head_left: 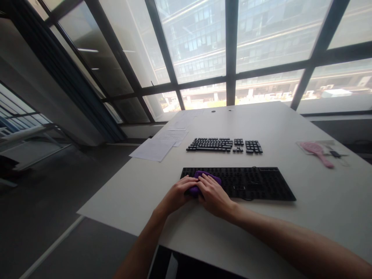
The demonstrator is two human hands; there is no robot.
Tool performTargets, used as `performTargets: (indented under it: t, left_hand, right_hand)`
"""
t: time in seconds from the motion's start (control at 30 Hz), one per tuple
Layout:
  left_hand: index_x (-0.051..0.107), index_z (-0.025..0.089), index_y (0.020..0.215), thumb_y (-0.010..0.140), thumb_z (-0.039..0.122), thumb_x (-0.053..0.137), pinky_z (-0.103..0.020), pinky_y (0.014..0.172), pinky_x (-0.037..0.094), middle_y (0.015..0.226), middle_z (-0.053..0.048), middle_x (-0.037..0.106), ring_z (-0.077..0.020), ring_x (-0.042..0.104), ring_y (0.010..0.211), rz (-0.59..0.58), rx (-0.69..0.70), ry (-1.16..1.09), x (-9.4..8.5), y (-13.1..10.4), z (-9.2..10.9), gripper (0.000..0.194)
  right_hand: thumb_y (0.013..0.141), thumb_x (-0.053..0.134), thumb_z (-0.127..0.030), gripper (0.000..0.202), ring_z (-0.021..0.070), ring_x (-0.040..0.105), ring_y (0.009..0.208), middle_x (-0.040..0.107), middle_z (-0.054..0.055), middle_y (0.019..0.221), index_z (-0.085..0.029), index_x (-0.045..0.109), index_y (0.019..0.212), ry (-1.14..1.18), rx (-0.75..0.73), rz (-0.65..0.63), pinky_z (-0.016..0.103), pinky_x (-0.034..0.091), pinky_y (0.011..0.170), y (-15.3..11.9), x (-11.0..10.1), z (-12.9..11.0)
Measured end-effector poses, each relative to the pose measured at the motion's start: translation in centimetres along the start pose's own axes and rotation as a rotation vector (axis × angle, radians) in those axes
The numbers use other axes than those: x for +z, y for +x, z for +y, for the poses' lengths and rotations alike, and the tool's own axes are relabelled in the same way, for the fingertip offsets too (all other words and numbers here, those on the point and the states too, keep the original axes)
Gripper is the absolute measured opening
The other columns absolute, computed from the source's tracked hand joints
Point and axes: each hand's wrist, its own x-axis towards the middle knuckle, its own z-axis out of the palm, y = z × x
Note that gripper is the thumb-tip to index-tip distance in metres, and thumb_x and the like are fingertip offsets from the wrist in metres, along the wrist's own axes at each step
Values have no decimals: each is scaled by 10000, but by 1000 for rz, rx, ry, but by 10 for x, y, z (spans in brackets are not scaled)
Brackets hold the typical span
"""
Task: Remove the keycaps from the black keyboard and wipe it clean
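A black keyboard base [264,184] with its keycaps off lies on the white table in front of me. A folded purple cloth [215,178] rests on its left part. My left hand [178,192] grips the cloth's left side, fingers closed against it. From the right, my right hand [213,193] presses on the same cloth with its fingers curled over the top. The two hands meet at the fingertips. Most of the cloth is hidden beneath them. Beyond the base, the loose black keycaps [210,145] are laid out in keyboard order.
Sheets of paper [154,149] lie along the table's left edge. On the right are a pink hairbrush-like object [316,150] and a small dark item [335,154]. A dark object [186,265] sits at the near edge. Large windows [200,46] stand behind the table [328,221].
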Motion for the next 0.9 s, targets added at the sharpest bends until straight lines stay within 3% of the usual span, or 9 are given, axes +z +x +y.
performTargets:
  t: [0.17,0.57,0.9]
  left_hand:
    - [632,216,1244,803,106,705,-484,1138,392,1303,-92,631,-248,567,1232,-5,-23,5,-1,0,1,460]
    - [650,216,1223,823,142,694,-507,1114,417,1273,-104,647,-264,580,1214,7,-9,18,-2,0,4,409]
    - [611,220,1257,820,216,737,-496,1114,413,1247,-89,657,-260,595,1182,0,-33,-34,-6,5,13,454]
  right_hand:
    - [877,568,-179,411,349,376,1406,506,197,1444,-76,571,1275,-39,18,-12,490,312,1168,-1,3,-1]
    - [895,559,-180,394,326,398,1397,512,211,1436,-77,586,1274,-47,-7,-28,489,316,1164,0,3,1]
    - [899,466,-74,308,273,548,1274,665,172,1232,-75,619,1166,18,38,12,414,388,1119,2,3,5]
